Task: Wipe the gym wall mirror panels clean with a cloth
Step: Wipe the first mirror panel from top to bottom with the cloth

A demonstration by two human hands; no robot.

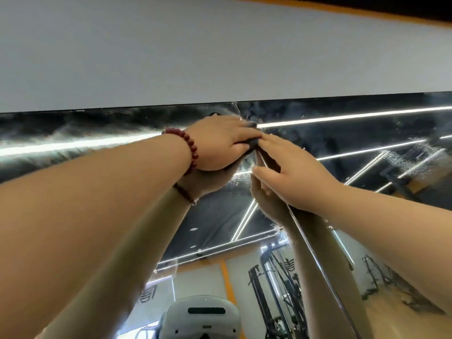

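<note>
- The left hand [220,143] lay flat over a dark cloth [253,143], its grip spread and pressing the cloth against the mirror [354,148] rather than curled round it; only a small dark fold showed past the fingertips.
- The right hand [293,174] rested open on the glass just beside the cloth, fingers straight, its grip holding nothing, the fingertips meeting the cloth's edge.
- The cloth sat high on the mirror, near its top edge and right at the vertical seam [308,243] between two panels.
- A red bead bracelet [190,150] circled the left wrist.
- Water droplets and hazy streaks [415,152] marked the panel to the right; a smeared band ran along the left panel.
- Judged from this, the step was wiping the upper strip across the seam. Doing it well would call for even palm pressure, overlapping passes along the top edge, and taking the bare right hand off the glass, since it could leave prints.
- Above the mirror rose a plain white wall [220,57].
</note>
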